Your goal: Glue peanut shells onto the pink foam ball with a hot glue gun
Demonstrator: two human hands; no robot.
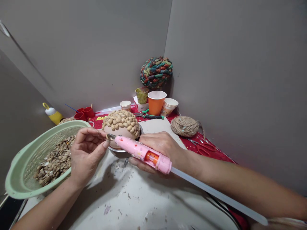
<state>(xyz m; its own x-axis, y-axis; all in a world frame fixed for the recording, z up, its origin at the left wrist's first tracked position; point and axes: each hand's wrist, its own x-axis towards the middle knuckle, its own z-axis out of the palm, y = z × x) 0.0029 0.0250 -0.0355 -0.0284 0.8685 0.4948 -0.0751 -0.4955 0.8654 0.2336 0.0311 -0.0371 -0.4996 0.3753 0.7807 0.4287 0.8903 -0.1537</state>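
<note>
My right hand [160, 145] is wrapped round a pink hot glue gun [134, 148], and a long whitish glue stick [216, 191] runs out of its back end. Between thumb and fingertips, my left hand [87, 150] pinches a small peanut shell [107, 136] at the gun's metal nozzle. Just behind them a pale rounded form [120, 131] sits in a metal bowl [119, 150]. Peanut shells [121, 119] cover its upper part, while its lower front is bare. Left of my left hand, a green colander [21, 166] holds many loose shells [55, 161].
Behind stand an orange cup [157, 103], paper cups [170, 105], green-handled pliers [153, 117] and a multicoloured ball [157, 72]. Twine [184, 126] and red scissors [205, 147] lie right. Red cups [88, 111] and a yellow bottle [54, 115] are back left. Grey walls enclose the table.
</note>
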